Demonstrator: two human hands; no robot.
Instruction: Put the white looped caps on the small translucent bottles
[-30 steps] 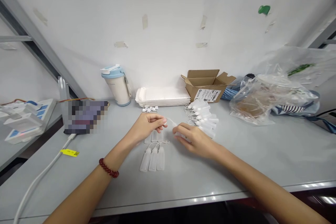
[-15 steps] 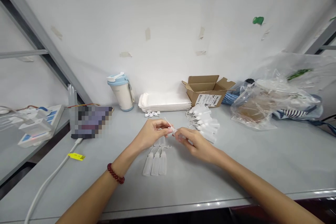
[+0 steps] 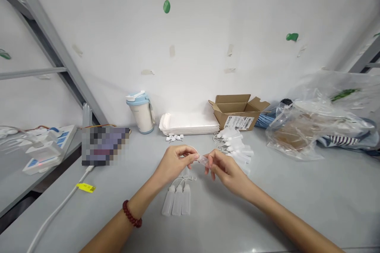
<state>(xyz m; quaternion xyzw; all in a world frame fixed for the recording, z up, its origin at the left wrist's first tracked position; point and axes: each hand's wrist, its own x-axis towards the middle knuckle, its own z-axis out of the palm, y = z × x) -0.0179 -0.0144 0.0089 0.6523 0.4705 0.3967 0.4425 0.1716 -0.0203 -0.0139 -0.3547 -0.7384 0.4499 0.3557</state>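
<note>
Between my two hands is a small translucent squeeze bottle (image 3: 203,161), tilted above the table. My left hand (image 3: 178,162) pinches its cap end, and the fingers partly hide that end. My right hand (image 3: 227,170) grips the bottle's body with thumb and fingers. Below my left hand, three similar bottles (image 3: 177,201) lie side by side with thin white cords at their caps. Part of another bottle shows behind them, beneath the left hand. Beyond my right hand lies a pile of bottles (image 3: 237,146) with corded caps. Several small white caps (image 3: 174,138) lie farther back.
Along the wall stand a blue-lidded tumbler (image 3: 141,114), a stack of white envelopes (image 3: 191,124) and an open cardboard box (image 3: 234,112). A plastic bag (image 3: 297,130) fills the right back. At left are a blurred-out device (image 3: 105,146), a white cable (image 3: 63,201) and a power strip (image 3: 50,152).
The view has tilted upward, so the table sits lower. My right hand has drawn slightly back to the right, and more of the bottle's body shows between the hands.
</note>
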